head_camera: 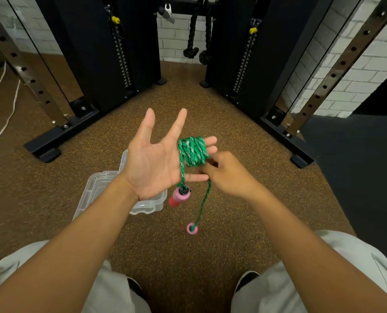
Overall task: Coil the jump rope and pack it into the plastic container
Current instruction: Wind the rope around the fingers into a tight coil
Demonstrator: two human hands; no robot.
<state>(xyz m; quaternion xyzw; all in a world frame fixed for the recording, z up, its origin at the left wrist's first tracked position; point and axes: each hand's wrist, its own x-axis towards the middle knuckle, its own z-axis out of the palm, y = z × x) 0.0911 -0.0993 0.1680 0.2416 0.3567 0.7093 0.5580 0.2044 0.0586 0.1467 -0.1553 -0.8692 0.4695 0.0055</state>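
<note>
No readable writing shows. The braided green jump rope [193, 153] is wound in a tight bundle around the middle fingers of the left hand [156, 159], palm up, fingers spread. The right hand [227, 173] pinches the rope beside the bundle. Two pink handles [180, 196] dangle below. The clear plastic container [120, 190] sits open on speckled rubber floor [176, 245], under the left hand.

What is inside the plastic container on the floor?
The visible part of the plastic container looks empty, only clear walls. The left hand and forearm cover its middle, so that part cannot be checked.
</note>
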